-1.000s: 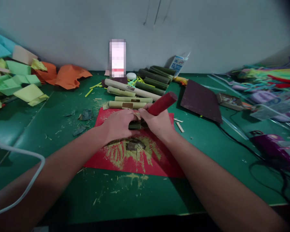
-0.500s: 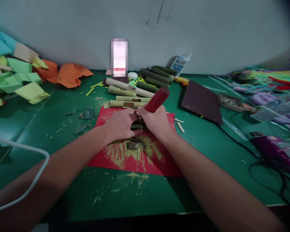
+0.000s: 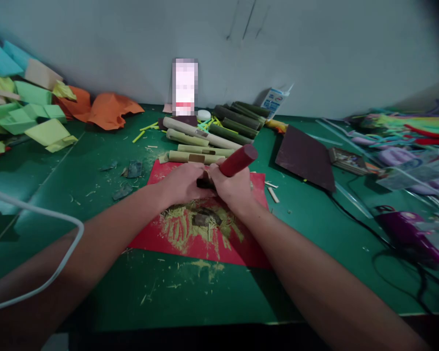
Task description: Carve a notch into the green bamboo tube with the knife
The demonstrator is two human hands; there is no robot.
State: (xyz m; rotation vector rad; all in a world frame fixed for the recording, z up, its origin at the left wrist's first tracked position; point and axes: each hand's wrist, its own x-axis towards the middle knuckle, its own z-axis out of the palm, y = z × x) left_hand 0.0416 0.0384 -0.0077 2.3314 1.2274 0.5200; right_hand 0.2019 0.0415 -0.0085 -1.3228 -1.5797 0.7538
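Note:
My right hand (image 3: pixel 232 187) is closed around a tool with a thick red wooden handle (image 3: pixel 239 160), tilted up to the right; its working end is hidden by my fingers. Right beside it, my left hand (image 3: pixel 185 183) is closed on a bamboo tube (image 3: pixel 205 181), mostly covered by both hands, with a dark hollow showing between them. Both hands are over a red sheet (image 3: pixel 149 239). Yellowish bamboo dust (image 3: pixel 179 229) and a dark piece of bamboo (image 3: pixel 201 219) lie on the sheet just in front of them.
Behind the hands lie pale bamboo tubes with cut openings (image 3: pixel 196 158) and dark green ones (image 3: pixel 234 127). A lit phone (image 3: pixel 185 87) leans on the wall. At right are a dark board (image 3: pixel 305 158) and a purple glue gun-like device (image 3: pixel 411 231); a white cable (image 3: pixel 68 253) crosses left.
The red handle has tipped lower toward me, and my left fingers have closed in over the tube. The whole view has shifted slightly.

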